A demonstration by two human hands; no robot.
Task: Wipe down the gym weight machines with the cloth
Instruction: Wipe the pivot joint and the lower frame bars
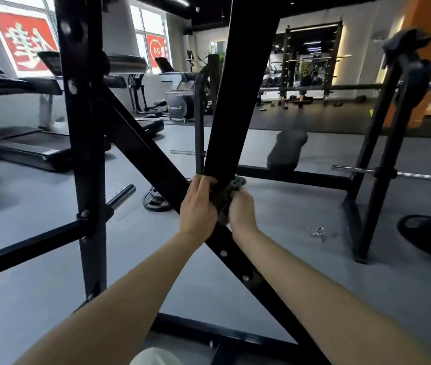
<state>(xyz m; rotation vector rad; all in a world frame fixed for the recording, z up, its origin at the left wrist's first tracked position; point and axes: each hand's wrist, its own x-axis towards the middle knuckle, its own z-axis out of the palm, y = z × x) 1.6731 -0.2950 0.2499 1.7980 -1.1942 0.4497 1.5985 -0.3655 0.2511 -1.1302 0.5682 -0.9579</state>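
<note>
A black steel rack fills the middle of the view: a slanted upright bar (238, 88) meets a diagonal brace (140, 146) low down. Both my hands are at that joint. My left hand (198, 204) is closed around the left side of the slanted bar's lower end. My right hand (242, 209) grips a dark grey cloth (231, 187) bunched against the bar's right side. The cloth wraps partly behind the bar, so most of it is hidden between my hands.
A second black upright (83, 143) with a chrome peg (121, 197) stands at left. A weight plate (155, 200) and a spring collar (318, 231) lie on the grey floor. Treadmills (25, 143) line the left wall. A bench rack (382, 154) stands at right.
</note>
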